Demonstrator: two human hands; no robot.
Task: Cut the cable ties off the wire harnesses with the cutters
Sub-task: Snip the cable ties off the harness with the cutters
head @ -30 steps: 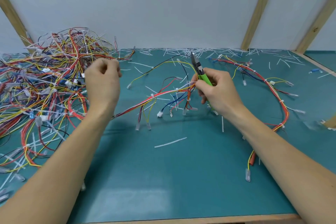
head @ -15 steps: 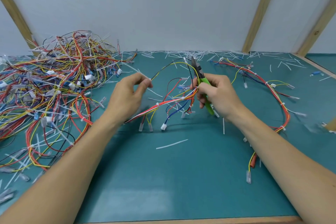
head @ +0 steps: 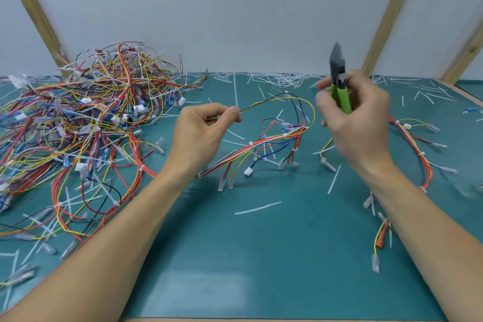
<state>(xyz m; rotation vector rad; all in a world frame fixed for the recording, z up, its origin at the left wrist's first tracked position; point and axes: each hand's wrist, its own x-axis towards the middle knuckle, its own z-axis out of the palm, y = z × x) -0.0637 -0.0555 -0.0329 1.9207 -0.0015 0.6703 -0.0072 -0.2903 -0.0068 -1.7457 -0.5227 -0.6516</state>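
Observation:
A wire harness of red, yellow, blue and black wires lies across the middle of the teal mat, with white cable ties still around it. My left hand pinches a thin yellow and black wire of this harness between thumb and forefinger. My right hand is raised above the mat, right of the harness, and grips the green-handled cutters with the grey jaws pointing up. The cutters touch no wire.
A big tangled pile of harnesses fills the left of the mat. Another harness curves along the right side. Cut white tie pieces lie scattered, thickest along the back edge. Wooden posts stand behind.
My left hand came in from the pile to the harness and pinched a thin wire. My right hand let go of the harness and lifted the cutters up and to the right.

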